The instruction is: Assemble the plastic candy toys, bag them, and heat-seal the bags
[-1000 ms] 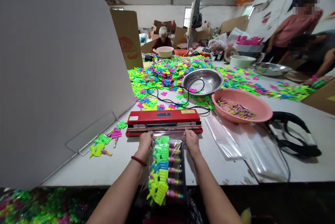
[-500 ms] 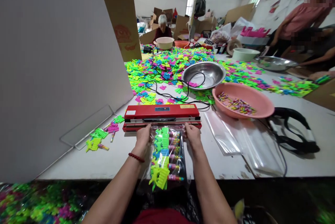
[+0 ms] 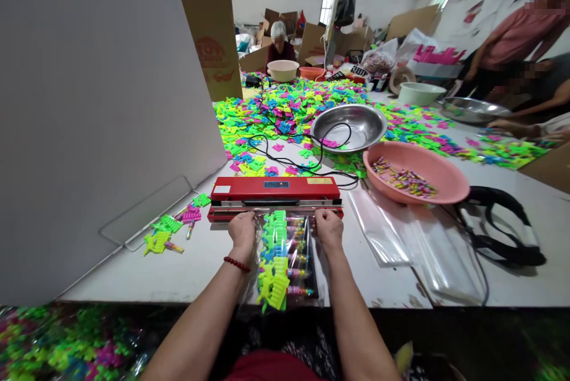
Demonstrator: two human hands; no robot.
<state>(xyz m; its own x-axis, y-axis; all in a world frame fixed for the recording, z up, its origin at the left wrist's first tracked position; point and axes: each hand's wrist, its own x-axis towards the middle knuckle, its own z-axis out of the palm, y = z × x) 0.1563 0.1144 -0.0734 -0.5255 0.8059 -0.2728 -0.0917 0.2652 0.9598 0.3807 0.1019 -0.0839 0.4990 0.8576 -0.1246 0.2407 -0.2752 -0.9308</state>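
Observation:
A clear plastic bag (image 3: 285, 262) is stretched between my two hands, its top edge up against the front of the red bag sealer (image 3: 275, 188). Inside it lie several green, blue and yellow plastic toys in a column, with small candy-filled tubes beside them. My left hand (image 3: 243, 232), with a red bead bracelet at the wrist, is closed on the bag's upper left corner. The upper right corner is pinched in my right hand (image 3: 328, 228). Both hands rest close to the sealer's front strip.
To the right are flat clear bags (image 3: 380, 232), a pink basin (image 3: 418, 173) of candy tubes, a steel bowl (image 3: 350, 127) and a black strap (image 3: 503, 226). A white board (image 3: 111, 120) stands left, near loose toys (image 3: 167, 229). Behind, toys cover the table; other people sit and stand.
The bag has moved slightly up and closer to the sealer. My fingers have curled more tightly at its corners. At the far right, a co-worker's arm has shifted over the table.

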